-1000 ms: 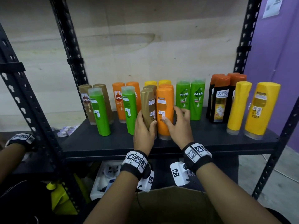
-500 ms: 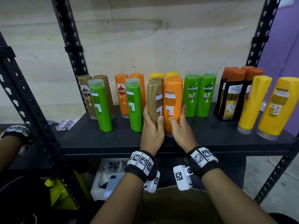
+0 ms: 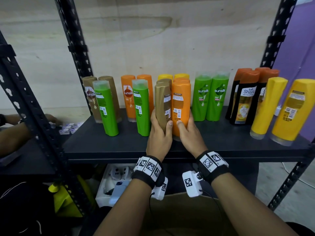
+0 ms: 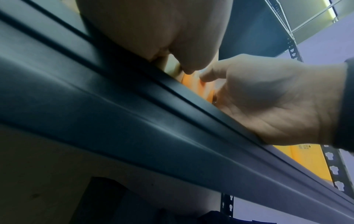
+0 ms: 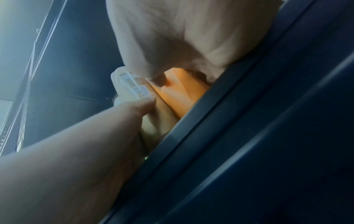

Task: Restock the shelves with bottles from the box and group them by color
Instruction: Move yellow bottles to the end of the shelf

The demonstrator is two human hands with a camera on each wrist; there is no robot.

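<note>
On the black shelf (image 3: 221,143) my left hand (image 3: 159,133) grips a gold-brown bottle (image 3: 163,103), thumb on its right edge. Right beside it my right hand (image 3: 189,132) holds an orange bottle (image 3: 181,103), thumb on its front, fingers round its right side. The two bottles stand touching, labels facing me. The wrist views look up from under the shelf lip: the orange bottle (image 4: 197,87) shows between both hands, and the gold-brown bottle (image 5: 132,89) sits left of the orange bottle (image 5: 182,94). A cardboard box (image 3: 180,217) lies below between my forearms.
Standing on the shelf are two green bottles (image 3: 106,106) in front, brown and orange ones behind, two green Sunsilk bottles (image 3: 211,97), black-and-orange bottles (image 3: 243,99) and two yellow bottles (image 3: 286,109) at right. Black uprights (image 3: 75,41) flank it. Another person's arm (image 3: 13,137) is at left.
Both hands have closed more firmly round their bottles and drawn them together; the view has moved closer and slightly left. The other bottles stand as before.
</note>
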